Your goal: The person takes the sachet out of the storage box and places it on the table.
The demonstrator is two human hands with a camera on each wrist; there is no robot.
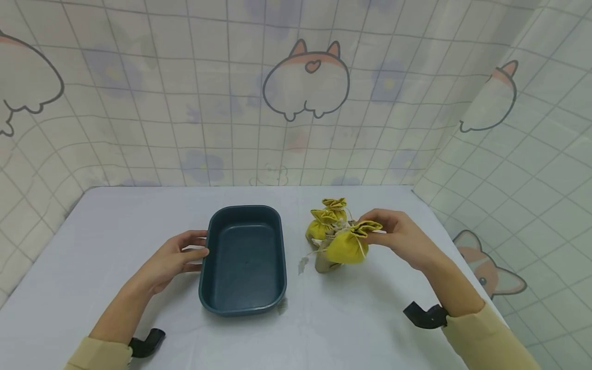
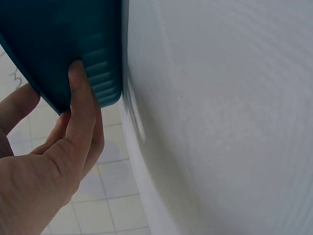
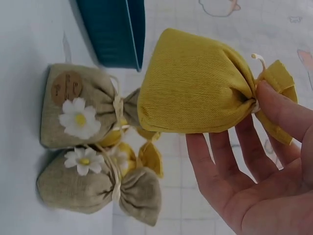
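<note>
A dark teal rectangular plastic tub (image 1: 245, 311) stands on the white table. My left hand (image 1: 182, 254) holds its left side, thumb at the rim (image 2: 30, 84) and fingers against the outer wall. To the right, my right hand (image 1: 393, 234) pinches a yellow drawstring pouch (image 3: 195, 83) by its gathered neck, raised above the table. Below that pouch stand beige linen sachets (image 3: 73, 183) with white daisies, one bearing a round brown tag (image 3: 67, 87). Other yellow pouches (image 1: 319, 228) sit close behind, partly hidden.
The white-covered table (image 1: 342, 324) ends at a back edge against a tile-patterned curtain (image 1: 222, 103) with cartoon dogs. More of that curtain hangs on both sides. Black straps with camera mounts (image 1: 425, 316) sit at both wrists.
</note>
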